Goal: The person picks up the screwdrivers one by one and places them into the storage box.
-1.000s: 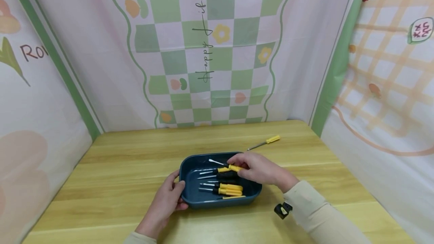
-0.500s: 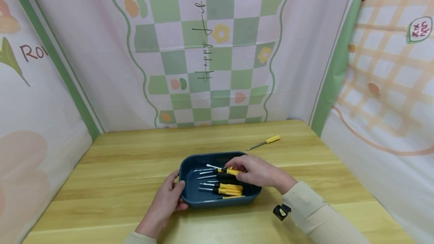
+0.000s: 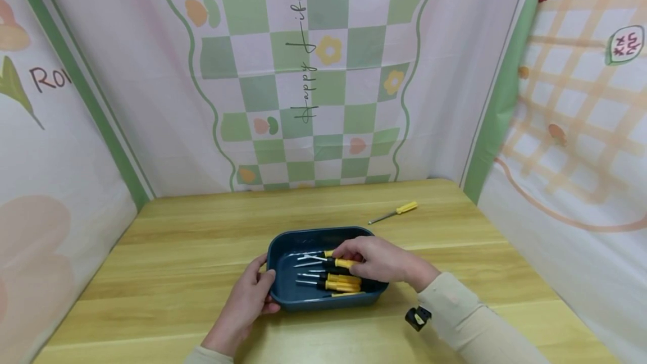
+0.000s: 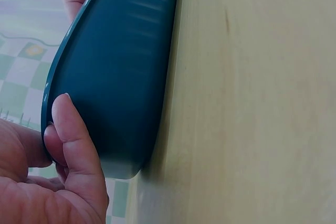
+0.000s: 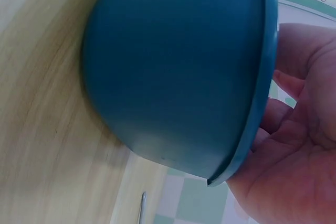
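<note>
A dark blue rectangular tray [image 3: 283, 303] stands on the wooden table, holding several screwdrivers with yellow-and-black handles [image 3: 343, 286]. My left hand [image 3: 247, 294] grips its left end, thumb at the rim and fingers along the outer wall, as the left wrist view also shows around the tray wall [image 4: 110, 66]. Over the tray's right side, my right hand [image 3: 381, 260] pinches a screwdriver [image 3: 345, 263] by its yellow handle, the shank pointing left above the others. In the right wrist view the tray's wall [image 5: 178, 66] hides the fingertips of the right hand [image 5: 310, 124].
Behind the tray to the right, a yellow-handled screwdriver [image 3: 406, 208] lies on the table [image 3: 192, 240]. A small black device [image 3: 418, 317] sits by the right sleeve. Patterned cloth hangs at the back and both sides.
My right hand has moved down and slightly toward me with the pinched screwdriver, which now sits lower over the other screwdrivers. The left hand and tray hold still.
</note>
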{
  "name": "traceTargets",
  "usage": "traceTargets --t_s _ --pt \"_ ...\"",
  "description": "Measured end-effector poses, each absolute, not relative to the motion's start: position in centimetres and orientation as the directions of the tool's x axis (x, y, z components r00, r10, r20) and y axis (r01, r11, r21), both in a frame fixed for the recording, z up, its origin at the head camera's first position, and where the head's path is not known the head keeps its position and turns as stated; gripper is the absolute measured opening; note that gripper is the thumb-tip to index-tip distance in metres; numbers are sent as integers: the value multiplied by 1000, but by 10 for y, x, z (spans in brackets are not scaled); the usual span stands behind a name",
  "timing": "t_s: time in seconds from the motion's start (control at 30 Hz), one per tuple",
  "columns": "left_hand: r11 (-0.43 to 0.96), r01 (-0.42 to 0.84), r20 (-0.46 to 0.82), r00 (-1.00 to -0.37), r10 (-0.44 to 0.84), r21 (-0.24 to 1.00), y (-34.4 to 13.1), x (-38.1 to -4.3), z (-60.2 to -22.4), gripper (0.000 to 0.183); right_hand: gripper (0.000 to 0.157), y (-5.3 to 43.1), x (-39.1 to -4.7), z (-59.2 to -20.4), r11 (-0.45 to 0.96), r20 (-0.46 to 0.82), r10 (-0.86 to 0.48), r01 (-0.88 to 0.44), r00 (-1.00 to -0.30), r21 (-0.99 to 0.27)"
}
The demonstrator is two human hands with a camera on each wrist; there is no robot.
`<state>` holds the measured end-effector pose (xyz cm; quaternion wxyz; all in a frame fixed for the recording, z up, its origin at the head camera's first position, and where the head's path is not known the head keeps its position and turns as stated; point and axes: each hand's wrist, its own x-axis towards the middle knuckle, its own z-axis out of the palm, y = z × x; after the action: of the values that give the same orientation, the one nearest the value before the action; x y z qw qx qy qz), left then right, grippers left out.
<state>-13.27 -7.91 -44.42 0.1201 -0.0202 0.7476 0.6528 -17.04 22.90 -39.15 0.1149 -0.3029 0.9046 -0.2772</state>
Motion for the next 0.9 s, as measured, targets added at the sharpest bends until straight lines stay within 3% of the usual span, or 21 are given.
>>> traceTargets --t_s 0.9 --pt "150 -187 -206 -970 127 971 -79 -132 -444 54 32 221 -165 -390 656 -104 -647 -482 -755 -581"
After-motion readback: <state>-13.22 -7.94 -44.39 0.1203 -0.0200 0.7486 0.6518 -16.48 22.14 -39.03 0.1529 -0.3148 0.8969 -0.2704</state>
